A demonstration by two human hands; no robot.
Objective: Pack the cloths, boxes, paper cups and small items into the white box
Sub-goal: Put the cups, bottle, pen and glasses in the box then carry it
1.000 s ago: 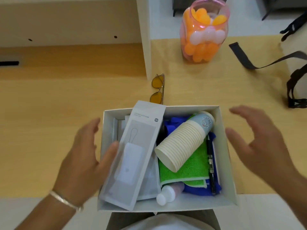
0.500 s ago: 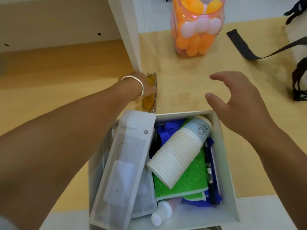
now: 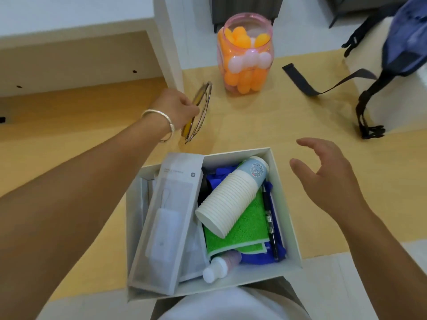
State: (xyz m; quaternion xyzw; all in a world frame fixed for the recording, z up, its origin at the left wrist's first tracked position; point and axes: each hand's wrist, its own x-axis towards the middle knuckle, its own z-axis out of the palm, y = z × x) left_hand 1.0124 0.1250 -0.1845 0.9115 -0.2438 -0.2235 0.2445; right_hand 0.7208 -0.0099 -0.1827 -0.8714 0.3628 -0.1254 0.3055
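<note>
Two hands showed in the head view. The left hand pinched a pair of yellow-lensed glasses, holding them lifted above the wooden table beyond the white box. The right hand hovered just right of the box, fingers spread and relaxed, holding nothing. Inside the box lay a tall grey carton leaning along the left side, a stack of paper cups on its side over a green cloth, a blue cloth beneath, a black pen by the right wall and a small white-capped bottle near the front. A jar of orange and white balls stood farther back (a dark strap lay to its right).
</note>
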